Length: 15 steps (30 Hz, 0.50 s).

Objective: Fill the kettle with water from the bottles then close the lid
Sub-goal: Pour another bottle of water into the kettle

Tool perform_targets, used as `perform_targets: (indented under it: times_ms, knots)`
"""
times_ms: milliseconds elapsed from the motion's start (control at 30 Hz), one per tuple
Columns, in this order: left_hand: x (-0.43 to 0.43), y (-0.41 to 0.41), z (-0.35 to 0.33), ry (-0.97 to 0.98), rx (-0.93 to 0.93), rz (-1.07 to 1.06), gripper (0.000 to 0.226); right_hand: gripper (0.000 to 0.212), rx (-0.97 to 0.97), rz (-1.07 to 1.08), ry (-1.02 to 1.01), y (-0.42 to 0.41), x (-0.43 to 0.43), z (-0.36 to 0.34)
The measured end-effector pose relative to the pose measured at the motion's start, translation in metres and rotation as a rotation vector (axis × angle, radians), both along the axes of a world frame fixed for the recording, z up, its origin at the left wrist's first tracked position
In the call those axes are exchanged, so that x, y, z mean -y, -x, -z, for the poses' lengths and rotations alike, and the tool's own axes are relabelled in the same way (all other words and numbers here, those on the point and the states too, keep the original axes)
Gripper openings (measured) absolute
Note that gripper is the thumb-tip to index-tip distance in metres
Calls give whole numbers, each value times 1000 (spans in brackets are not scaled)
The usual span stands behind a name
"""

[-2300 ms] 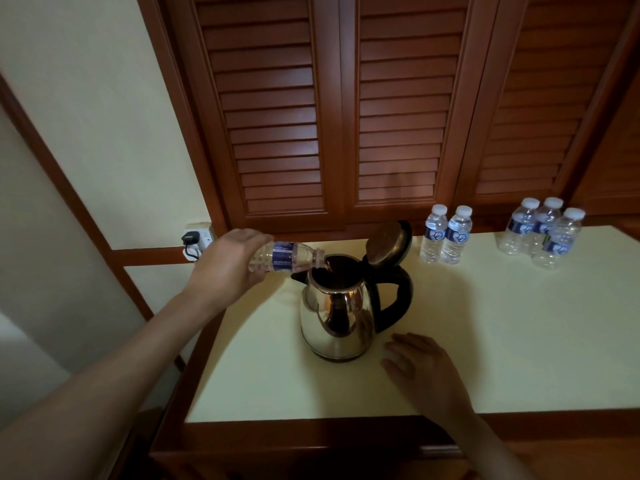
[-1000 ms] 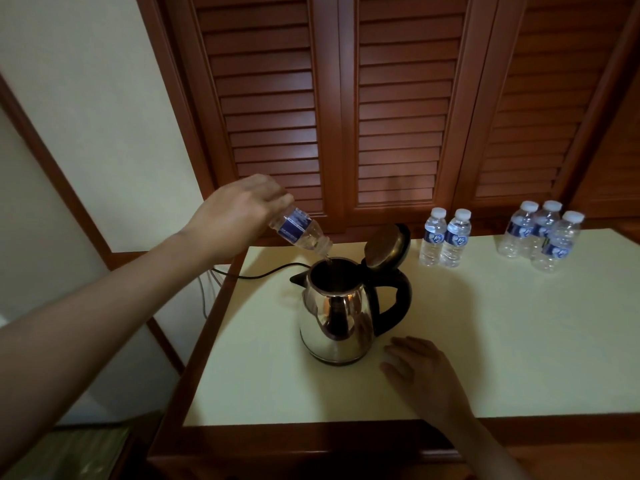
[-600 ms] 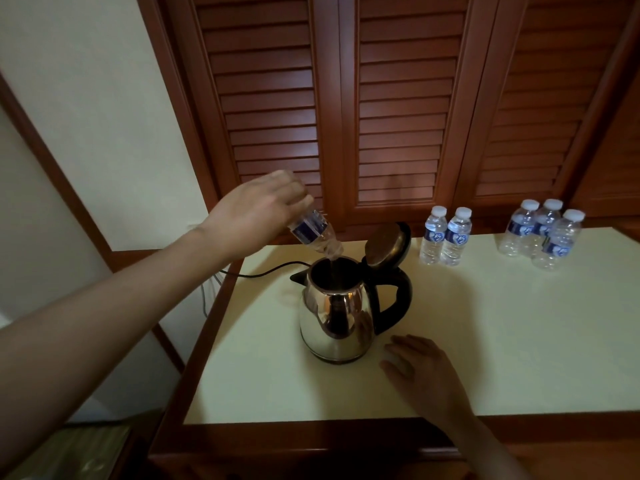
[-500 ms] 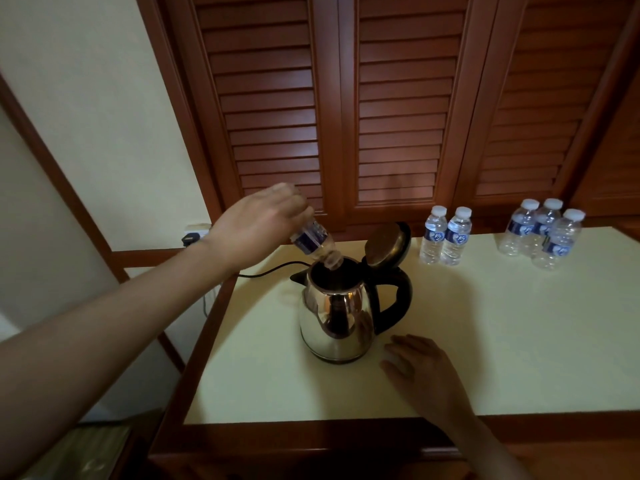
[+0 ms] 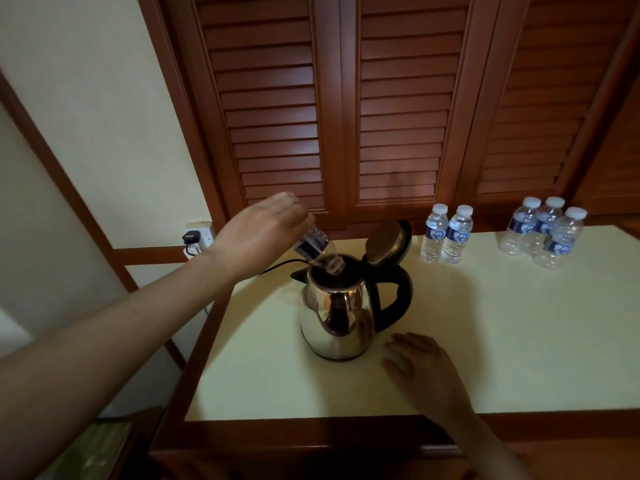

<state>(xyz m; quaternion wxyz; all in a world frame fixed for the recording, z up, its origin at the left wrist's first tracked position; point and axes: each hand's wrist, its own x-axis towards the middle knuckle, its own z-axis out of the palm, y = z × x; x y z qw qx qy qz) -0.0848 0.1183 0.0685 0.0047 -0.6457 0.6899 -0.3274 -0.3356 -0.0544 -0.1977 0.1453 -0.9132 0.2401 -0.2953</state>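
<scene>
Left hand: left hand (image 5: 259,233) gripped the water bottle (image 5: 313,249) round its base end, fingers curled over it, at 10 o'clock of the kettle (image 5: 336,317).
Bottle: uncapped, tipped steeply neck-down, mouth right over the kettle's opening; looked nearly drained, water level too hard to tell.
Kettle: polished steel, upright on the table (image 5: 519,323), left of middle; spout at 9 o'clock, black handle (image 5: 398,296) at 3 o'clock.
Lid: hinged lid (image 5: 386,245) stood open, tilted back at 1 o'clock of the body.
Right hand: right hand (image 5: 422,368) lay flat on the table, fingers loosely spread, nothing in it; 5 o'clock of the kettle, just beside the base, apparently not touching.
Spares: pair of capped bottles (image 5: 446,233) at 1 o'clock; three capped bottles (image 5: 543,233) at 2 o'clock, well apart from the kettle.
Cord: black cord (image 5: 280,265) ran off at 10 o'clock toward the wall socket (image 5: 195,237).
Handling, bottle: thin plastic, light, probably buckles if squeezed; best taken mid-body at the label.
Handling, kettle: stiff, likely slick, heavier as it fills; take it by the handle, not the shell.
Handling, lid: light, on a hinge; press on its top to shut.
Progress: pouring; lid not yet closed, full bottles likely to follow.
</scene>
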Motion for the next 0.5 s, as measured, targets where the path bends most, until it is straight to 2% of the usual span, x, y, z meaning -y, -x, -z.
perform_targets:
  times_ms: [67,233,367,500]
  knots:
    - [-1,-5,6,32,5,-25,36,38,-18,4,-8,0,0,0]
    - [-13,-6,25,123,-54,-151,56,47,-43,10,-25,1,-1,-5]
    - [-30,-5,62,243,-339,-228,68,43,-33,13,-3,0,-2,-8]
    - [-45,8,97,385,-636,-300,62,41,-29,30,26,0,-1,-6]
